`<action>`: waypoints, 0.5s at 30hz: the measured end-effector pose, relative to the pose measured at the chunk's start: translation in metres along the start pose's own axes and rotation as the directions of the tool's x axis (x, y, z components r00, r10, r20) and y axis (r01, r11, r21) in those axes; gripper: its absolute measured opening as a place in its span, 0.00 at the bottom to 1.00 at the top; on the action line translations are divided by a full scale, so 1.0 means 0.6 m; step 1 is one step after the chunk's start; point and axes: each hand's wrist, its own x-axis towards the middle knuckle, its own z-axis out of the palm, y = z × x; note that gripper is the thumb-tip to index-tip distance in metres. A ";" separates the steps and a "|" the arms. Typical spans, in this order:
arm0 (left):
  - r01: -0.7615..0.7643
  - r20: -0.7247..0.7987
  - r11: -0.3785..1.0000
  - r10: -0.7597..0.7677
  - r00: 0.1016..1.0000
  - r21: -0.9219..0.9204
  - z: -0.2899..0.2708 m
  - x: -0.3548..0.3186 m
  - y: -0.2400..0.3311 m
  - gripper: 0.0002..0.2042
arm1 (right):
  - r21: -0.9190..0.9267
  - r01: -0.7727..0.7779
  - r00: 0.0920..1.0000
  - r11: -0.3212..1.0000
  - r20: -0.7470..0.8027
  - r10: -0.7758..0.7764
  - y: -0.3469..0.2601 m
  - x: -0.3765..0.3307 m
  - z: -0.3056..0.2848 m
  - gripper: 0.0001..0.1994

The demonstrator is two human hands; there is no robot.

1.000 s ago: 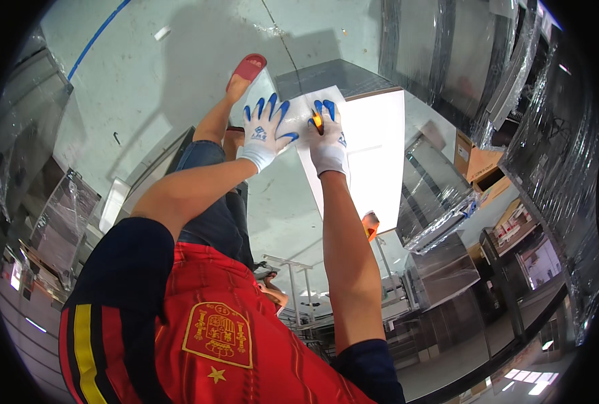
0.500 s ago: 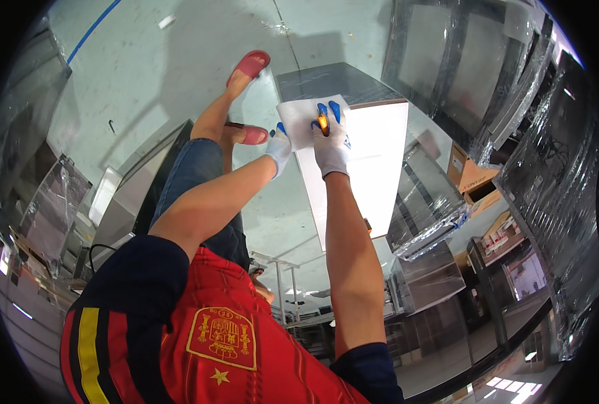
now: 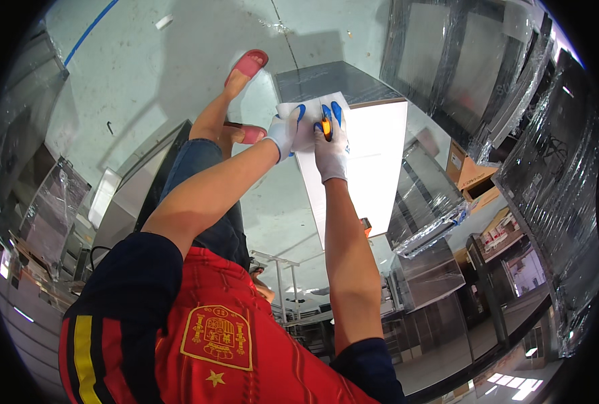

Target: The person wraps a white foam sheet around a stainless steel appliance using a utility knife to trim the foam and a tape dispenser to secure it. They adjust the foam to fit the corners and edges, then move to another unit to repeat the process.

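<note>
Gloved in white with blue fingertips, my right hand (image 3: 333,153) is closed around an orange-and-black utility knife (image 3: 326,128). Its blade is too small to make out. Under the knife lies a thin white foam sheet (image 3: 311,111), at the far left corner of a large box-shaped unit with a bright white top (image 3: 370,165) and a dark grey side (image 3: 333,79). My left hand (image 3: 285,135), in a matching glove, grips the left part of the sheet, its thumb on top and the other fingers mostly hidden.
Film-wrapped dark panels (image 3: 457,67) stand at the far right, with more wrapped units (image 3: 424,195) close to the white top. An open cardboard box (image 3: 471,172) sits between them. A small orange-and-black object (image 3: 365,226) rests near my right forearm. My feet wear red slides (image 3: 250,64).
My left hand has moved right and onto the foam sheet's left part from its lower left edge. The right hand, with the utility knife, has shifted very slightly.
</note>
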 end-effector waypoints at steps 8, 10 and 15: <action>0.166 -0.006 0.985 -0.166 0.986 -0.036 0.000 0.029 -0.008 0.37 | 0.066 -0.035 0.995 0.997 -0.086 0.040 0.017 -0.021 0.028 0.26; 0.186 0.015 0.980 -0.185 0.983 -0.070 0.000 0.058 -0.009 0.36 | 0.116 -0.016 0.997 0.993 -0.075 0.024 0.016 -0.019 0.024 0.26; 0.017 -0.019 0.992 -0.019 1.000 -0.123 0.000 0.083 -0.035 0.40 | -0.142 -0.006 0.996 0.990 -0.087 -0.006 0.006 -0.013 0.009 0.26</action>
